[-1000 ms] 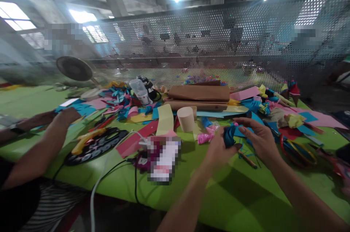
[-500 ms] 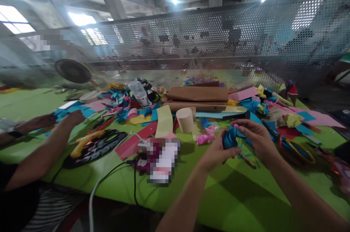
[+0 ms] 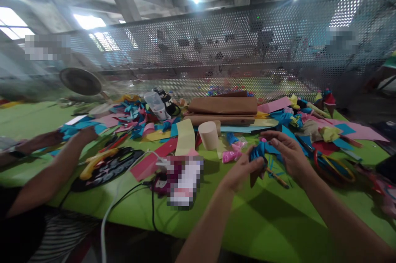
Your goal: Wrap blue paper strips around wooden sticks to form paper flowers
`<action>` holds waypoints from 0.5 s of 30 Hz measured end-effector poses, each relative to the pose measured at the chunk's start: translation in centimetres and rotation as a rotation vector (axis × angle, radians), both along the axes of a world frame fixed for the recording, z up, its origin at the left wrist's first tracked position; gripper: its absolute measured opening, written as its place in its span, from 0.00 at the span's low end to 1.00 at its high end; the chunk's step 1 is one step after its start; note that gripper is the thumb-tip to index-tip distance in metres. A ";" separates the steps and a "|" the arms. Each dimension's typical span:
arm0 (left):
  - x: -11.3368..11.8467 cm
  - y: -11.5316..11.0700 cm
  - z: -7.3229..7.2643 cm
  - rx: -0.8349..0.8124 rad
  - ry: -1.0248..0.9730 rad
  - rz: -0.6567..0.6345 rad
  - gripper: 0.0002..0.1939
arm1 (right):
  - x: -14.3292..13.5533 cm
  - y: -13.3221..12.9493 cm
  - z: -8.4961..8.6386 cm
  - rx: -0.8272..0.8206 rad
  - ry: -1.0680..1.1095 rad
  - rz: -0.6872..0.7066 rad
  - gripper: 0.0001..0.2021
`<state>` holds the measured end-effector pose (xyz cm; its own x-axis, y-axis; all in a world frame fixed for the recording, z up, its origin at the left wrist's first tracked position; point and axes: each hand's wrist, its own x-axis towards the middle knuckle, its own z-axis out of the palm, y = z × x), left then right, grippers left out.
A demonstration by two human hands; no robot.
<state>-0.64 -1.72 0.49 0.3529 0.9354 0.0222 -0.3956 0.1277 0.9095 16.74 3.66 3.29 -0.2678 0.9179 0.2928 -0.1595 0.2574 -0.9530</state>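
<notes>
My left hand (image 3: 241, 170) is wrapped round a paper ice cream cone (image 3: 257, 152). Twisted blue paper forms its top, a small pink ball sits at the tip, and a brown pointed end shows below my fingers. Just right of the ball hovers my right hand (image 3: 287, 149), its fingers loosely stretched and apart, with nothing visible in them. Behind the cone, a thin wooden stick (image 3: 278, 178) and narrow blue paper strips (image 3: 275, 164) lie on the green table (image 3: 235, 230). A pink crumpled piece (image 3: 232, 155) is left of my hands.
A beige cylinder (image 3: 208, 136) and brown paper rolls (image 3: 222, 108) stand behind. To the left are a phone (image 3: 185, 182), cables, a black tray (image 3: 108, 168) and a yellow glue gun (image 3: 94, 164). Another person's arms (image 3: 52, 168) handle blue paper. Ring-shaped handles (image 3: 334, 168) lie at right.
My right fingers have come away from the pink ball. My left hand has shifted slightly left and turned the cone, so its brown point now shows.
</notes>
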 end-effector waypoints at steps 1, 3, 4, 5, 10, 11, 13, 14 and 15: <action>-0.1 0.2 -0.2 -0.011 -0.017 0.022 0.32 | 0.2 0.2 -0.1 0.022 -0.011 -0.011 0.18; -0.3 0.4 -0.4 -0.041 -0.012 0.062 0.28 | 0.6 0.8 -0.2 0.059 -0.034 -0.050 0.19; -0.5 0.6 -0.5 -0.058 0.015 0.072 0.28 | 0.8 1.0 -0.3 0.068 -0.041 -0.073 0.19; -0.5 0.6 -0.5 -0.075 0.059 0.074 0.29 | 1.0 1.3 -0.4 0.071 -0.043 -0.095 0.19; -0.2 0.4 0.0 -0.089 0.329 0.043 0.35 | 1.6 2.1 -0.6 0.050 0.001 -0.134 0.16; -0.1 0.2 -0.1 -0.069 0.363 0.051 0.34 | 1.7 2.2 -0.6 0.048 0.009 -0.138 0.17; -0.1 -0.2 -0.3 -0.006 0.449 0.081 0.33 | 1.9 2.4 -0.7 0.045 0.020 -0.149 0.17; -0.2 -0.5 -0.5 0.038 0.512 0.105 0.33 | 2.0 2.5 -0.7 0.043 0.023 -0.155 0.17; -0.4 -0.8 -0.7 0.087 0.585 0.138 0.34 | 2.1 2.6 -0.7 0.039 0.026 -0.162 0.17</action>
